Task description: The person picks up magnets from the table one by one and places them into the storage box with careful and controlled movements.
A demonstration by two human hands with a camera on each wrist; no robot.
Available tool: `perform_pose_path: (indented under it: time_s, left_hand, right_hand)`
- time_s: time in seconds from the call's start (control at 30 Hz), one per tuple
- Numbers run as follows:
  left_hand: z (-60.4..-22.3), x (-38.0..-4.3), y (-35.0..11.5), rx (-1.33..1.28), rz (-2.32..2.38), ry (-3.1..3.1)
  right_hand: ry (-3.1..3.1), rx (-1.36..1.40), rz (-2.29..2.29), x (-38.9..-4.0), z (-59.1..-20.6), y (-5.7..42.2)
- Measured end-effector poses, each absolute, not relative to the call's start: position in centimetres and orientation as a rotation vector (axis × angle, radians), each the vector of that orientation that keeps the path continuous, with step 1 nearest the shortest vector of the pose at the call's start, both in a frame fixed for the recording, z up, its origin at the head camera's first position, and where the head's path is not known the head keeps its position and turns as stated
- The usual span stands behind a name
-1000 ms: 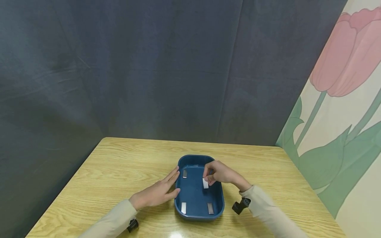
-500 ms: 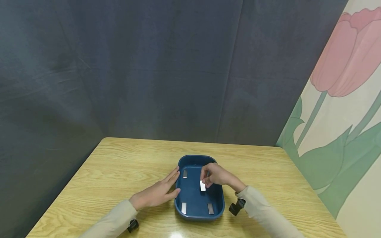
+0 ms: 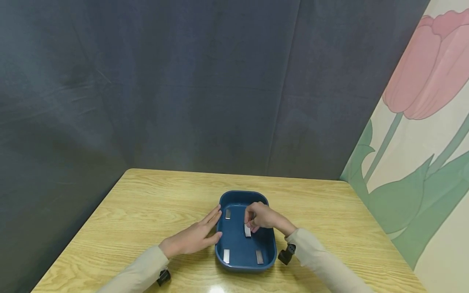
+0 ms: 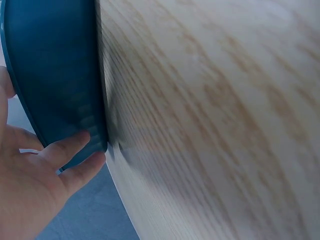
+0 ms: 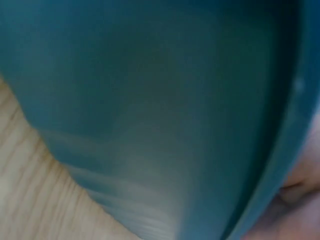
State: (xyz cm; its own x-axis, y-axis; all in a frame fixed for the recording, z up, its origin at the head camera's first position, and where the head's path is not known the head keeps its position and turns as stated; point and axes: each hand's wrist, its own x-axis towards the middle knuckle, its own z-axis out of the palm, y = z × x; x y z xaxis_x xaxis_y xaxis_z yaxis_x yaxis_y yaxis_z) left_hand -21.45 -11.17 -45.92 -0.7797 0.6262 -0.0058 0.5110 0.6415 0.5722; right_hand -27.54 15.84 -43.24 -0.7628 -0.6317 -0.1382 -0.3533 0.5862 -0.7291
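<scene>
A blue plastic tub [image 3: 239,244] with rounded corners stands on the table. On its floor lie three small silvery rectangular plates: one at the far left [image 3: 228,214], one at the near left [image 3: 226,256] and one at the near right [image 3: 259,256]. My right hand [image 3: 261,215] reaches inside and pinches another silvery plate [image 3: 247,230] over the middle of the floor. Extended fingers of my left hand [image 3: 194,238] touch the tub's left side; the left wrist view shows fingertips [image 4: 80,142] against its outer wall. In the right wrist view the tub wall [image 5: 140,110] hides most of the right hand.
The wood-grain table [image 3: 154,203] surrounds the tub. A dark curtain [image 3: 205,89] hangs behind its far edge. A wall with a painted tulip [image 3: 421,69] rises on the right. Black wrist cameras sit by the left cuff [image 3: 163,277] and right cuff [image 3: 287,254].
My right hand has moved left and a little toward me, lowering the pinched plate into the tub. The left hand and the three lying plates have stayed put.
</scene>
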Motion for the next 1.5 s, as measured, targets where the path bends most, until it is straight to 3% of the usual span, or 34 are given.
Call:
perform_pose_path:
  time_s: [0.67, 1.5]
  left_hand:
    - [-46.1, -21.6, -11.2, 0.938, 0.852, 2.644]
    - [-45.9, -21.4, -11.3, 0.915, 0.846, 2.644]
  right_hand:
    - [2.492, -0.708, -0.922, -28.0, -44.6, 14.6]
    - [2.518, -0.811, -0.825, -28.0, -44.7, 14.2]
